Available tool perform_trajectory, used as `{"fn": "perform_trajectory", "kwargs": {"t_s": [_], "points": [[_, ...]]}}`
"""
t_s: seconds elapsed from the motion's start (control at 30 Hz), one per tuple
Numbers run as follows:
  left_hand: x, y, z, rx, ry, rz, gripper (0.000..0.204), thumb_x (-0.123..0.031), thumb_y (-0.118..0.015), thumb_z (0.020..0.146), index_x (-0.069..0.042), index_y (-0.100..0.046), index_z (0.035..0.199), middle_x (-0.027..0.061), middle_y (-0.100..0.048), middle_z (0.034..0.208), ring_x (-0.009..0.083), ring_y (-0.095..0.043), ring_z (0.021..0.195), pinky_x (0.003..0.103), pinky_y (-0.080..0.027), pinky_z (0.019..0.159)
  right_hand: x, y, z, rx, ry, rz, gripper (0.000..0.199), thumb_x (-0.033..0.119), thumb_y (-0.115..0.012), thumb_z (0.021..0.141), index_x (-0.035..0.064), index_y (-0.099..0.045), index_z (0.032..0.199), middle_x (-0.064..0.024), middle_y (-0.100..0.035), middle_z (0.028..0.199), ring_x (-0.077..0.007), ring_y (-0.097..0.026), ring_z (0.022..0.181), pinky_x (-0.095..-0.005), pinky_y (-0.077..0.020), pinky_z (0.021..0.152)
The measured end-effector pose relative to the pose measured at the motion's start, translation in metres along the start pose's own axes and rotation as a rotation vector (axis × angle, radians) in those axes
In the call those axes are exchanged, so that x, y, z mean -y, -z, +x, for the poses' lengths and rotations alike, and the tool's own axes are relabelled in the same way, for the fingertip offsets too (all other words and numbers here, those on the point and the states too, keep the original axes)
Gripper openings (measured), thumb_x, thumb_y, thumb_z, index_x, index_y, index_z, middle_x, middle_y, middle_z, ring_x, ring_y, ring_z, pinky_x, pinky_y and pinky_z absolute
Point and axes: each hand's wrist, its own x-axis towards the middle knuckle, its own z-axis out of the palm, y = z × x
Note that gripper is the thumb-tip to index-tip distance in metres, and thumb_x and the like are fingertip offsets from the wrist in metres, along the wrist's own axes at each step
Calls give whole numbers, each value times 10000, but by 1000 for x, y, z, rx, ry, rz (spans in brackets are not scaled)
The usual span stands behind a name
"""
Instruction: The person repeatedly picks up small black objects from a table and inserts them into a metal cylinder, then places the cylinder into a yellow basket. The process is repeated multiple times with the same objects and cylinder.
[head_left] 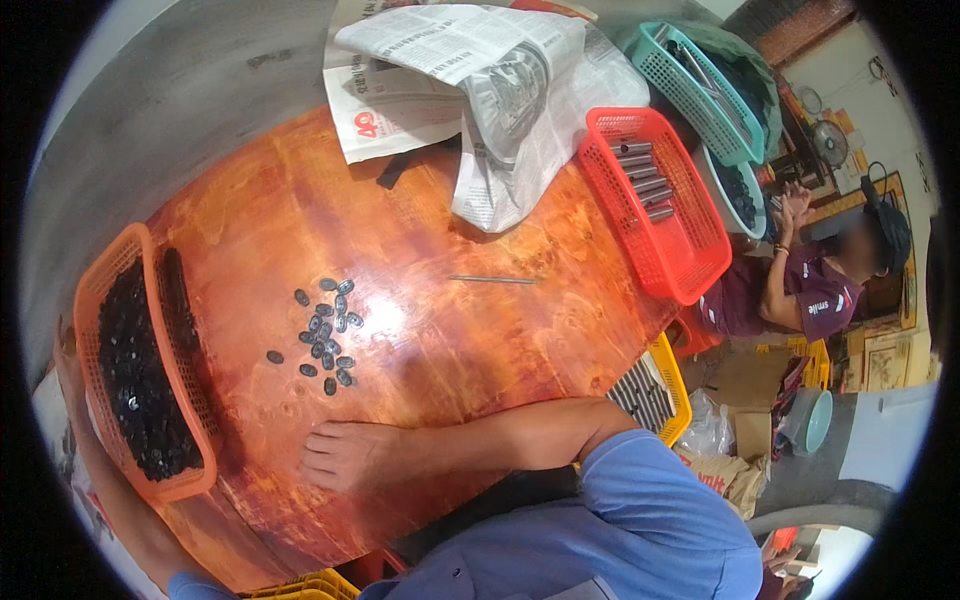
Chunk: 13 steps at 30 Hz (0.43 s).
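Sorting seemed paused: right hand (345, 455) lay flat on the table (420, 300), fingers together and empty, black caps (327, 335) scattered at its twelve o'clock, awaiting a pinch; left hand unseen.

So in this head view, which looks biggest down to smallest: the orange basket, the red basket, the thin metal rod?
1. Orange basket and red basket: alike, nearness unsure.
2. Thin metal rod: smallest.
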Motion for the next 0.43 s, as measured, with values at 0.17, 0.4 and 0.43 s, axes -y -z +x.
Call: {"fn": "perform_trajectory", "kwargs": {"t_s": [0.17,0.4,0.43], "points": [[29,-23,17,-5,4,37,731,-304,-729,993,-125,-397,1619,195,-529,1546,317,-537,1400,423,-438,1141,0,3,5,-41,-26,56,323,213,-597,828,6,-630,1075,-99,-615,1021,-250,-614,1016,-371,-496,942],[71,-2,44,-56,0,136,684,-325,-705,1008,-116,-435,1600,191,-538,1542,308,-540,1402,418,-441,1138,3,6,6,-89,-48,35,230,191,-612,820,34,-595,987,-85,-581,962,-242,-597,973,-370,-491,898],[92,18,45,-70,-17,184,656,-337,-689,1016,-113,-457,1587,196,-541,1539,306,-542,1401,419,-439,1141,3,5,7,-83,-18,40,224,189,-615,818,35,-596,980,-84,-578,956,-242,-594,967,-370,-491,886]]}}
